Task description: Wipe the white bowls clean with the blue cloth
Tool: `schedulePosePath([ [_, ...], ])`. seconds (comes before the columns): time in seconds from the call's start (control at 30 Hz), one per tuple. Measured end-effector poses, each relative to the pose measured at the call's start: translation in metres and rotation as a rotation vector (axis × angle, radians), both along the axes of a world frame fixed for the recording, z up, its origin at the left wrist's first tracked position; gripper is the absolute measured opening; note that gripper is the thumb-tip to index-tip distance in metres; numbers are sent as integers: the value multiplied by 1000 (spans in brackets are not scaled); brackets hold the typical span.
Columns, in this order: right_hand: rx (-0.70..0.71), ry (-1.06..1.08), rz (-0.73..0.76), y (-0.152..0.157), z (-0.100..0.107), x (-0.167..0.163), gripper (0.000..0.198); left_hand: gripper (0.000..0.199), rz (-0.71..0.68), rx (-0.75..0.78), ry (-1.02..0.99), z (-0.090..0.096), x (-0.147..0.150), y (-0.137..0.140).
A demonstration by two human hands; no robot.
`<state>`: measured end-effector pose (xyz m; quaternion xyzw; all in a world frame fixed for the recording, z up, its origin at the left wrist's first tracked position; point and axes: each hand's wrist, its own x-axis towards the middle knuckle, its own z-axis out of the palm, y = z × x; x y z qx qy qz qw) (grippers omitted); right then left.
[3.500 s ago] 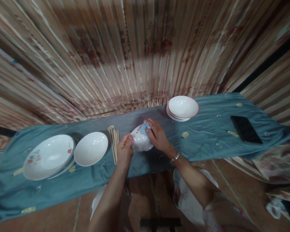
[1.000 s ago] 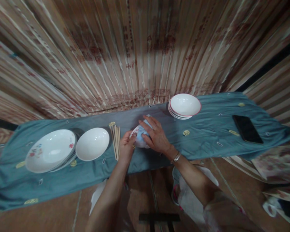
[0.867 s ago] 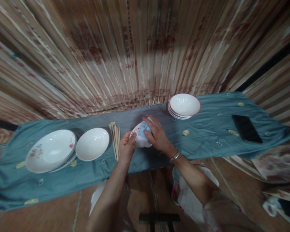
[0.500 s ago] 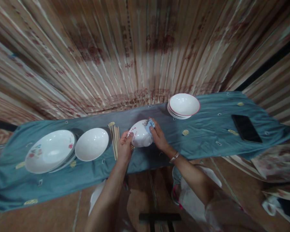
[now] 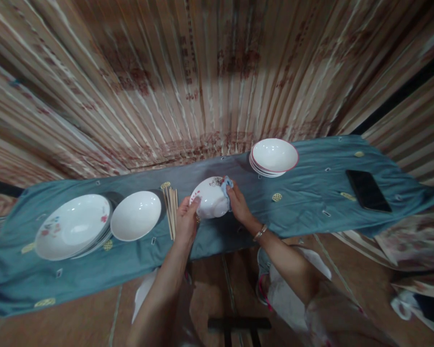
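A white bowl with a floral pattern (image 5: 210,198) is held tilted over the middle of the table, its outer side and foot turned toward me. My left hand (image 5: 188,214) grips its left rim, thumb on the outer wall. On the bowl's right side my right hand (image 5: 237,198) presses a light blue cloth (image 5: 227,187) against the wall, fingers closed on the cloth. Just left of my left hand lie several wooden chopsticks (image 5: 171,212). Beyond them sits a plain white bowl (image 5: 136,216).
A stack of floral plates (image 5: 74,227) stands at the left on the teal tablecloth (image 5: 304,212). Several red-rimmed bowls (image 5: 274,156) are stacked at the back, right of centre. A black phone (image 5: 369,190) lies farther right. A pleated curtain (image 5: 210,86) hangs behind the table.
The right hand and cloth have shifted slightly along the bowl's right side. The bowl stays in the left hand, tilted much as before. The view has moved a little.
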<state>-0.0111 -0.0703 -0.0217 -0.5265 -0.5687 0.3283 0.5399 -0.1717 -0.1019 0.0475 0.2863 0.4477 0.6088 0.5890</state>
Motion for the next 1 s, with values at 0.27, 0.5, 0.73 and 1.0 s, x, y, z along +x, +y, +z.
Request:
schedulePosePath([
  [0.27,121,-89,7,13,30,24,63,43,-115,0,45,-9,5,-3],
  [0.5,242,-273,33,12,46,37,56,46,-136,48,37,-14,11,-2],
  [0.73,276,-401,78,6,50,36,52,44,-45,7,-6,-10,8,3],
  [1.0,322,-647,164,-8,68,19,55,48,-86,-13,-31,5,8,4],
])
